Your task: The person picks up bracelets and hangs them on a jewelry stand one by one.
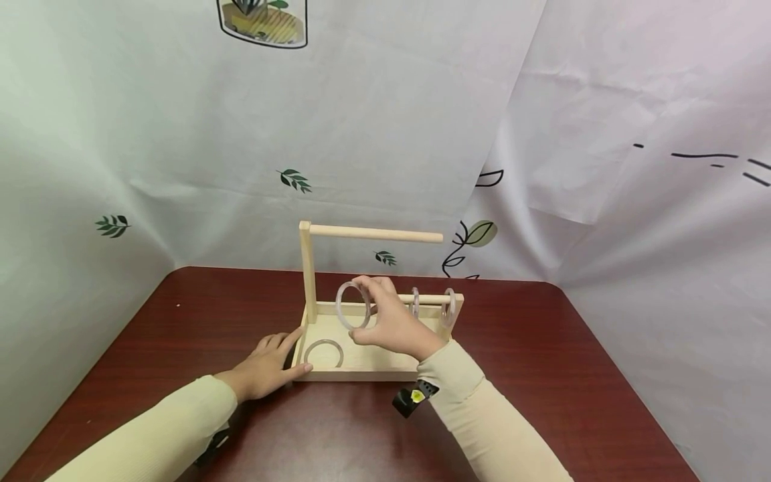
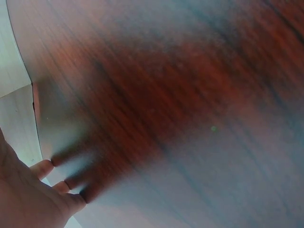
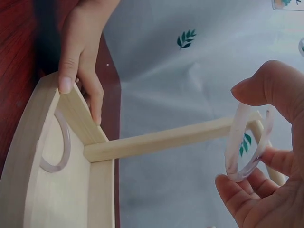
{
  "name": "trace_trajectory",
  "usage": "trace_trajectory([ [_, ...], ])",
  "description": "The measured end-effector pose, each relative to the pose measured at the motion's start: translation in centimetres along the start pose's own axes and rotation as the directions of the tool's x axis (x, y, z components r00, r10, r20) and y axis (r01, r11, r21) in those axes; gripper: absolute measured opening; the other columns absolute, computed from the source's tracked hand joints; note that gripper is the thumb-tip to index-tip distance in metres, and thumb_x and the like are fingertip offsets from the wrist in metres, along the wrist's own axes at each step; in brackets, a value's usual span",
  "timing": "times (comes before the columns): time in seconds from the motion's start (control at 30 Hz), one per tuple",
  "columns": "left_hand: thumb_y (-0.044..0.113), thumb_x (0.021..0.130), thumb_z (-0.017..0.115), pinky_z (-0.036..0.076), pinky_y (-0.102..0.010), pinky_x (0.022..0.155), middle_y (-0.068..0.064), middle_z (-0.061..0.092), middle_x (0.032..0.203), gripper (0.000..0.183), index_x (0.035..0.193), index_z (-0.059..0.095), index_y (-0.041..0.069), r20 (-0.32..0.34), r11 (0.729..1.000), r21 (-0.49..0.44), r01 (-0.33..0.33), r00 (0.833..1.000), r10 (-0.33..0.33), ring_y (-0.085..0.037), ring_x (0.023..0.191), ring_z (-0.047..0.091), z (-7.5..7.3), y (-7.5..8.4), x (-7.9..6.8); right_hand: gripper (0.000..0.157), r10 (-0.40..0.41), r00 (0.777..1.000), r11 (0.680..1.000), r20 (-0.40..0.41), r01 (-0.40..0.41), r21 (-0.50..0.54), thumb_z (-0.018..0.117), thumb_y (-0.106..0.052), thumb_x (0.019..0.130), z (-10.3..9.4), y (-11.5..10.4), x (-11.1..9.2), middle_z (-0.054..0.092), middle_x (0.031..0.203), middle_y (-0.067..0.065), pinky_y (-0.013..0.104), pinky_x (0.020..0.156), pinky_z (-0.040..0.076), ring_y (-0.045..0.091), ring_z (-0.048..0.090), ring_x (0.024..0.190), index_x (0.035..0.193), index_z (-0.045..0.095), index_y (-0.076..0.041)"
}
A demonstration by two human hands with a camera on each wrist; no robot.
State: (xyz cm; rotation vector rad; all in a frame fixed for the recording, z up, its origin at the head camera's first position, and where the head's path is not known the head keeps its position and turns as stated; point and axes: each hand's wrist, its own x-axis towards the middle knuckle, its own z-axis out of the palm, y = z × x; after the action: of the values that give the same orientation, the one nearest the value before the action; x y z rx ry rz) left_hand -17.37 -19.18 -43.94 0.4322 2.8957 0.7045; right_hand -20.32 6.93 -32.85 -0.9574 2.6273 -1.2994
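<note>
My right hand (image 1: 391,328) pinches a translucent pale bangle (image 3: 240,142) between thumb and fingers. It holds the bangle above a light wooden bangle stand (image 1: 361,376), below its tall bar (image 1: 376,233). In the right wrist view the bangle is tilted, with its opening visible. My left hand (image 1: 265,365) rests against the stand's left end, thumb at the front corner and fingers spread along the side. Another bangle (image 1: 324,343) lies inside the tray base, near that hand. Two bangles hang on the low rear bar: one (image 1: 415,303) beside my right hand, the other (image 1: 448,308) near the right post.
The stand sits on a dark red-brown wooden table (image 1: 542,375). White cloth (image 1: 409,134) with printed leaves hangs behind and beside it. A tall post (image 1: 308,274) rises at the stand's left and carries the upper bar, whose right end is free.
</note>
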Motion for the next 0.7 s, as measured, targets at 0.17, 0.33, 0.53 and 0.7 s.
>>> trace_trajectory([
  [0.17,0.063,0.09,0.052,0.03,-0.067,0.099,-0.029,0.039,0.14,0.086,0.153,0.026,0.011,-0.008,1.0,0.007,-0.005,1.0,0.005,-0.052,0.131,0.03,0.1,-0.1,0.1,0.075,-0.006,0.999,1.0,-0.033,0.007,0.02,0.075,-0.004,0.07,-0.6,0.1,-0.1,0.038,0.126,0.012,0.039,0.09,0.047,0.024,0.046,0.103,0.138,0.044,-0.009],
  [0.33,0.064,0.09,0.052,0.03,-0.067,0.099,-0.029,0.038,0.14,0.086,0.153,0.025,0.012,-0.005,1.0,0.012,-0.001,1.0,0.001,-0.052,0.132,0.029,0.1,-0.1,0.1,0.074,-0.008,0.997,0.999,-0.07,0.011,0.042,0.075,-0.001,0.069,-1.1,0.2,-0.2,0.037,0.129,0.013,0.036,0.09,0.048,0.022,0.048,0.102,0.136,0.046,-0.008],
  [0.53,0.06,0.091,0.053,0.029,-0.067,0.099,-0.03,0.038,0.14,0.084,0.152,0.025,0.01,-0.003,1.0,0.004,-0.001,1.0,0.001,-0.053,0.131,0.03,0.1,0.1,-0.1,0.07,-0.009,0.994,0.997,-0.11,0.017,0.073,0.075,0.001,0.068,-1.9,0.2,-0.3,0.039,0.123,0.014,0.036,0.088,0.048,0.021,0.047,0.101,0.132,0.048,-0.007],
  [0.7,0.061,0.091,0.052,0.029,-0.067,0.1,-0.029,0.038,0.14,0.085,0.153,0.024,0.01,-0.004,1.0,-0.001,0.004,1.0,-0.004,-0.053,0.132,0.029,0.0,0.1,-0.1,0.071,0.02,0.992,0.995,-0.124,-0.008,0.098,0.074,0.001,0.069,-2.8,0.2,-0.5,0.037,0.123,0.016,0.034,0.085,0.05,0.028,0.055,0.095,0.134,0.047,-0.01],
])
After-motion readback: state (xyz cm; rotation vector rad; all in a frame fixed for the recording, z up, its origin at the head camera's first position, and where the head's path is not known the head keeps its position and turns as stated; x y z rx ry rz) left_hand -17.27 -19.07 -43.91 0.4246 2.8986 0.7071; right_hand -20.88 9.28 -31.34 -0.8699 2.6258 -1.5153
